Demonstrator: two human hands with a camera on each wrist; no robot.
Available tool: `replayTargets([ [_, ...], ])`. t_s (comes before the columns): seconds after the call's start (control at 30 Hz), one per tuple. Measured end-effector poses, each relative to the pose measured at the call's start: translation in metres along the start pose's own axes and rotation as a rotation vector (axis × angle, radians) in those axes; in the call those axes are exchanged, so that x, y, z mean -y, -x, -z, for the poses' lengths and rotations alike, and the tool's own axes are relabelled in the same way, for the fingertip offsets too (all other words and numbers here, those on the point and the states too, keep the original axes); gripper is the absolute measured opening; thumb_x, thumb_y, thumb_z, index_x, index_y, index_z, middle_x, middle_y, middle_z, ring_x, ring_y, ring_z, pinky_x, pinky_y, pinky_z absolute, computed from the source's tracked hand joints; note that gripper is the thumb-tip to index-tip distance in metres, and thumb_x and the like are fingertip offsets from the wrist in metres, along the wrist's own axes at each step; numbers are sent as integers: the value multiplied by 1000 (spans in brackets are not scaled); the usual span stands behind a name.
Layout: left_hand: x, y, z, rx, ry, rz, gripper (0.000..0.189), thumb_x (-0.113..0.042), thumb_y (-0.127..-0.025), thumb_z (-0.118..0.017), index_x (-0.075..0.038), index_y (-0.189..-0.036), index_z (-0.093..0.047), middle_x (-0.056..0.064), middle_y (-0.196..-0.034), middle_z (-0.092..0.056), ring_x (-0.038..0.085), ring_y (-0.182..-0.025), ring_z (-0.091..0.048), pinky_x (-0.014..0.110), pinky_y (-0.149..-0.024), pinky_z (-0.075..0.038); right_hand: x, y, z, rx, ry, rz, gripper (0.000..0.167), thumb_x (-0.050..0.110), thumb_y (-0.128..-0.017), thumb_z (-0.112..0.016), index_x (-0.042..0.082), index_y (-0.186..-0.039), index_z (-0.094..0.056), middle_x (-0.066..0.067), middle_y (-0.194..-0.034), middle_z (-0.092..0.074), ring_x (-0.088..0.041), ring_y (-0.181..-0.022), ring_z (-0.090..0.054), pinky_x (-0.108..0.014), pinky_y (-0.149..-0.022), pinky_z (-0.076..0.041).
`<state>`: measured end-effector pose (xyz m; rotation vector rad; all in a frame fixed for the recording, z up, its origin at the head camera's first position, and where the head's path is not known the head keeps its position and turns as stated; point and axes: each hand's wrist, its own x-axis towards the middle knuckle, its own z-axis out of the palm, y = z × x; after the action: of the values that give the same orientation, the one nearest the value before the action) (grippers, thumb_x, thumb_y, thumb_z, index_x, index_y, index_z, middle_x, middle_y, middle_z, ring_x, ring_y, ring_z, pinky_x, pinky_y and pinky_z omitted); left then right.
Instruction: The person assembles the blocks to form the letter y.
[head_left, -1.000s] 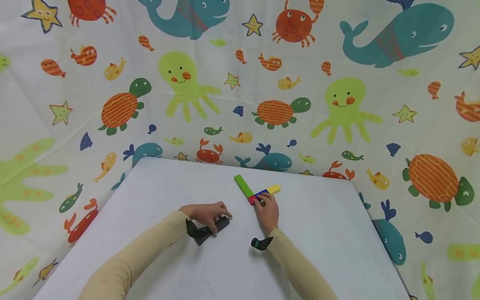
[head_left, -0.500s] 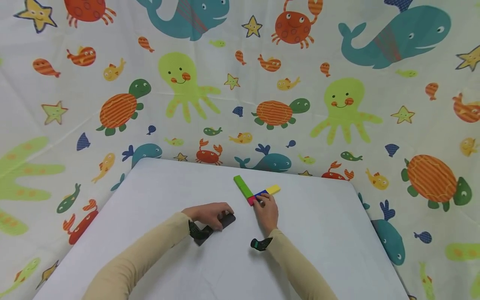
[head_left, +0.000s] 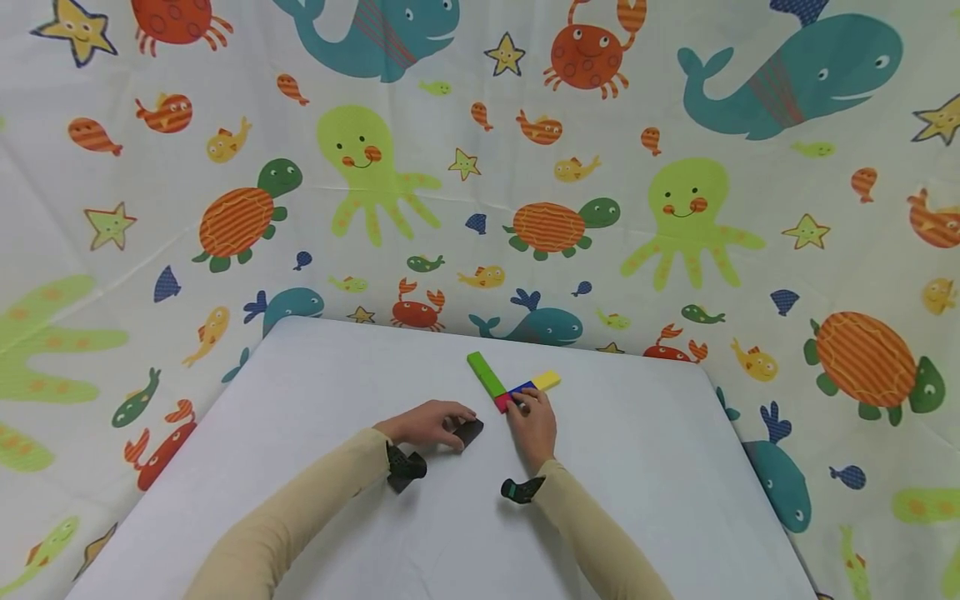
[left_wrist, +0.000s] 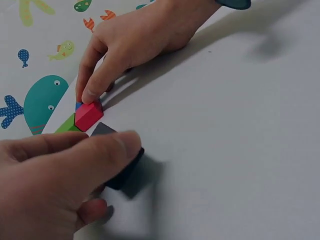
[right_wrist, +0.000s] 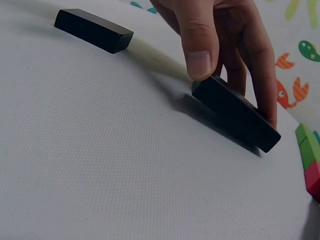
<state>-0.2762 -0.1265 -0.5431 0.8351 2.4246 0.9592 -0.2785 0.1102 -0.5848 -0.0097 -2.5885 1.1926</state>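
My left hand grips a black block between thumb and fingers, tilted and close over the table, as the right wrist view shows. A second black block lies on the table behind it, partly covered by the left wrist in the head view. At the far side my right hand pinches a blue block, its thumb right by a red block. From the red block a green bar runs away to the left. A yellow block continues the blue one to the right.
The white table carries these pieces, with its back edge a short way beyond them. Behind it hangs a white curtain printed with sea animals. Each wrist wears a dark strap with a camera.
My left hand has moved right and slightly away with one black block, leaving the other behind under the wrist. The right hand and the coloured blocks stay in place.
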Motion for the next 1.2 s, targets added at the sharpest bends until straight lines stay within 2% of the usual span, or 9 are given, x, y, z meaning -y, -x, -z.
replayTargets([
  [0.3,-4,-6,10,-62,130,61,49,-24,-88,-74,-16,-134,-60,3,-137,-56,22,-117,-55,44,-102,-44,-2,0,-1,4,11,0,26,27,-90,-71,10,-110,-75,-6,-123,-61,-20,-97,-59,-39,-88,-50],
  [0.47,0,-16,9,-41,84,73,48,-19,-90,-72,-17,-136,-60,1,-144,-52,23,-125,-51,43,-104,-43,-2,1,-1,4,7,1,26,25,-90,-72,9,-110,-75,-7,-123,-61,-21,-97,-59,-40,-87,-50],
  [0.63,5,-21,4,-31,26,66,50,-15,-90,-71,-15,-138,-58,4,-144,-51,25,-126,-51,42,-104,-43,-2,2,0,11,5,-4,26,25,-90,-72,8,-110,-75,-7,-123,-61,-21,-97,-59,-39,-88,-50],
  [0.83,1,-26,3,-62,40,50,49,-16,-86,-76,-7,-132,-61,8,-138,-54,25,-116,-56,41,-101,-46,-1,2,0,2,-6,7,26,24,-90,-72,8,-110,-74,-7,-123,-61,-20,-97,-60,-39,-87,-51],
  [1.03,2,-34,4,-70,-4,72,46,-18,-85,-78,-7,-128,-65,7,-130,-56,21,-110,-56,38,-98,-47,-1,1,0,7,-5,17,26,26,-91,-71,9,-111,-75,-7,-123,-61,-20,-97,-59,-38,-87,-50],
  [1.2,2,-38,5,-61,4,69,43,-18,-85,-78,-8,-125,-66,6,-127,-58,22,-110,-56,39,-98,-47,-1,0,0,-1,-8,30,25,25,-91,-71,9,-110,-75,-8,-121,-61,-20,-95,-59,-39,-85,-50],
])
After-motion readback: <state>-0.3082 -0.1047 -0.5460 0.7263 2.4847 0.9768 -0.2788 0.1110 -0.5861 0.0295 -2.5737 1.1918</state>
